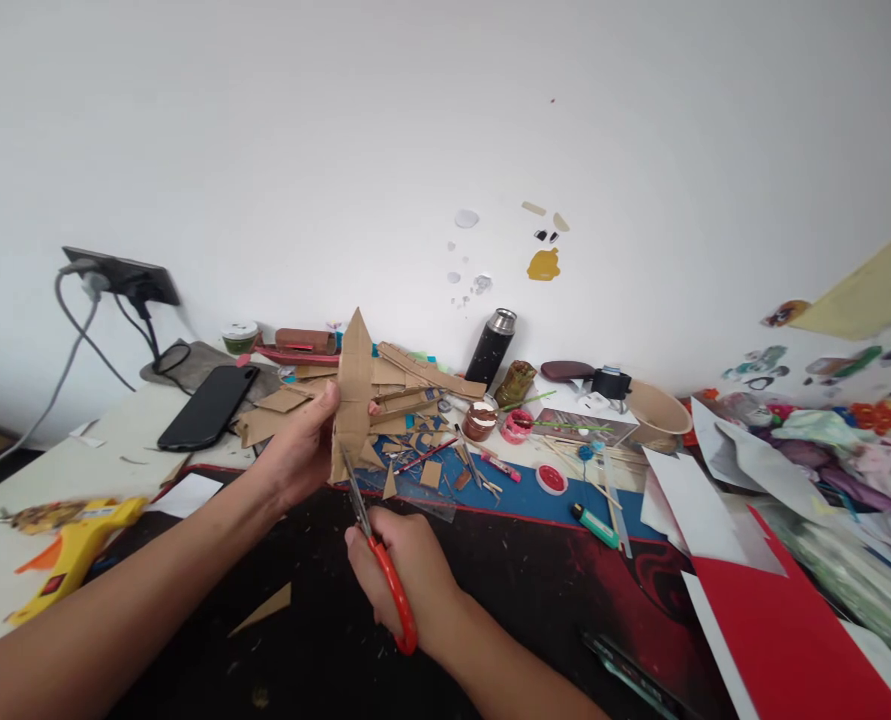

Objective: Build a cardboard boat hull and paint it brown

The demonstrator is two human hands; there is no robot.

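My left hand (306,455) grips a long piece of brown cardboard (355,390) that comes to a point at the top, holding it upright above the desk. In my right hand (415,570) is a pair of scissors (391,590) with red handles. The blades meet the lower end of the cardboard; whether they are parted there I cannot tell. A thin triangular cardboard offcut (265,610) lies on the black mat (325,640) below my hands.
Cardboard scraps (422,440) cover the blue mat (524,502) behind. A yellow glue gun (77,560) and black phone (209,408) lie left. At the wall stands a black thermos (490,350), with open paint jars (481,420) nearby. Red paper (782,620) and a cutter (629,670) lie right.
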